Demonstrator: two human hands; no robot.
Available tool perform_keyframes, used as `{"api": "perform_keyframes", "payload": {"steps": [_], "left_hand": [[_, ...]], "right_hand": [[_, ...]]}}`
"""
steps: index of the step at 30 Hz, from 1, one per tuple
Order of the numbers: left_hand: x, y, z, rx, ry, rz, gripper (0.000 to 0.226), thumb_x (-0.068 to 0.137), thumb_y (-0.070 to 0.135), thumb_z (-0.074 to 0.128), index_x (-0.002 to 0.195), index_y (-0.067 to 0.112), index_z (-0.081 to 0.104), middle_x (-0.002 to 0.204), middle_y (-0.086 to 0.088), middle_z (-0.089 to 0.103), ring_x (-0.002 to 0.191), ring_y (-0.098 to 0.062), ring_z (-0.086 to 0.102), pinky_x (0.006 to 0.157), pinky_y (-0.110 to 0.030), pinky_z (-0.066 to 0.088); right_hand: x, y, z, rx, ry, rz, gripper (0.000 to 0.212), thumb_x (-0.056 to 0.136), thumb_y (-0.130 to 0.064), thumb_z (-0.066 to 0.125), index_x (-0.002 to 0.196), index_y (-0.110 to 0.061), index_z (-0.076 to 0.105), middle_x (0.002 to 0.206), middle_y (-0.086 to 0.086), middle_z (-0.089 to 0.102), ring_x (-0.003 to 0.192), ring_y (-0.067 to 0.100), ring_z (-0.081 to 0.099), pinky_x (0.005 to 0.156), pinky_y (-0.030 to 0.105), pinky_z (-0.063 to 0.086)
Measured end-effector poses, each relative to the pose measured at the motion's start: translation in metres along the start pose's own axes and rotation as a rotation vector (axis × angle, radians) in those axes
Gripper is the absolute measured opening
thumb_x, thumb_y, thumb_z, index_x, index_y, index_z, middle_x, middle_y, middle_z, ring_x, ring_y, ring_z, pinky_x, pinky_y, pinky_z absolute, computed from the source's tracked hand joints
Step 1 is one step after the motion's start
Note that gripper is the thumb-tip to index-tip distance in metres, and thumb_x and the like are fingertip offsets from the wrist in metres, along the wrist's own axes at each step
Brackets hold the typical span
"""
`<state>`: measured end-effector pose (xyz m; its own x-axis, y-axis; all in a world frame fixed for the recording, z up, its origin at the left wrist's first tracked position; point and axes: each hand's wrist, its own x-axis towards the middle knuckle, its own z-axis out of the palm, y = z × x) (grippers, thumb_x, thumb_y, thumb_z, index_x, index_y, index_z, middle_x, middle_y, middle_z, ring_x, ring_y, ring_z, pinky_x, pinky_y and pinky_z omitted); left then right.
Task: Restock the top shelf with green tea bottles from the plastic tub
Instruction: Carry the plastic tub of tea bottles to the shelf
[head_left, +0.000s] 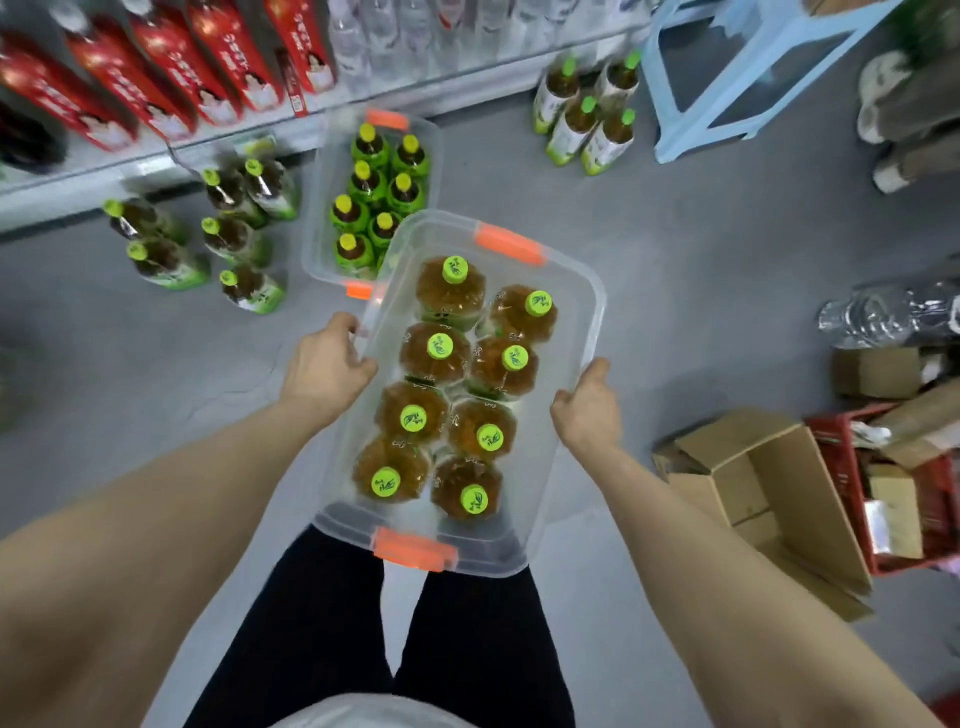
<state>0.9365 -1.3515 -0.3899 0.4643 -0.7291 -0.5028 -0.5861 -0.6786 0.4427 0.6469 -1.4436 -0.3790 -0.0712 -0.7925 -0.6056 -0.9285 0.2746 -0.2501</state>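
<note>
I hold a clear plastic tub (582, 291) with orange latches above the floor, in front of my legs. Several green tea bottles (435, 353) with lime-green caps stand upright inside it in two rows. My left hand (327, 364) grips the tub's left long rim. My right hand (589, 408) grips the right long rim. A second clear tub (318, 208) stands on the floor just beyond, partly under the held one, and also holds several green bottles.
Loose tea bottles stand on the floor at the left (234, 234) and at the back (587, 119). A low shelf (156, 166) holds red cartons and water bottles. A light-blue stool (727, 67), an open cardboard box (769, 499) and a red crate (893, 493) stand at the right.
</note>
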Motion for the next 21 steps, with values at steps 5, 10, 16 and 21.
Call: {"api": "perform_keyframes", "payload": {"steps": [5,10,16,21], "left_hand": [[0.084,0.077,0.02,-0.004,0.017,-0.006,0.033,0.076,0.022,0.069,0.105,0.022,0.053,0.071,0.001,0.058,0.075,-0.03,0.057,0.065,-0.034,0.039],[0.158,0.142,0.051,-0.103,-0.013,-0.013,0.035,0.075,0.014,0.071,0.106,0.018,0.055,0.072,-0.001,0.062,0.078,-0.031,0.06,0.067,-0.035,0.04],[0.259,0.188,0.096,-0.121,-0.099,-0.049,0.032,0.079,0.014,0.069,0.101,0.019,0.046,0.071,0.001,0.056,0.072,-0.024,0.052,0.066,-0.03,0.033],[0.346,0.198,0.143,-0.079,-0.133,-0.138,0.03,0.082,0.018,0.066,0.098,0.022,0.042,0.072,-0.003,0.059,0.071,-0.027,0.052,0.064,-0.031,0.035]], "right_hand": [[0.108,-0.006,-0.049,0.017,-0.005,-0.008,0.032,0.093,-0.016,0.054,0.103,-0.022,0.024,0.079,-0.001,0.046,0.058,0.013,0.044,0.051,0.029,0.037],[0.203,-0.013,-0.096,-0.035,0.036,0.022,0.031,0.094,-0.014,0.052,0.102,-0.022,0.023,0.069,-0.006,0.039,0.056,0.01,0.039,0.048,0.026,0.027],[0.32,-0.026,-0.116,-0.098,0.034,0.067,0.03,0.094,-0.011,0.049,0.103,-0.021,0.022,0.073,0.002,0.047,0.064,0.028,0.049,0.063,0.034,0.038],[0.425,-0.033,-0.093,-0.15,-0.015,0.099,0.028,0.095,-0.012,0.05,0.104,-0.02,0.024,0.069,0.001,0.044,0.061,0.025,0.047,0.058,0.032,0.039]]}}
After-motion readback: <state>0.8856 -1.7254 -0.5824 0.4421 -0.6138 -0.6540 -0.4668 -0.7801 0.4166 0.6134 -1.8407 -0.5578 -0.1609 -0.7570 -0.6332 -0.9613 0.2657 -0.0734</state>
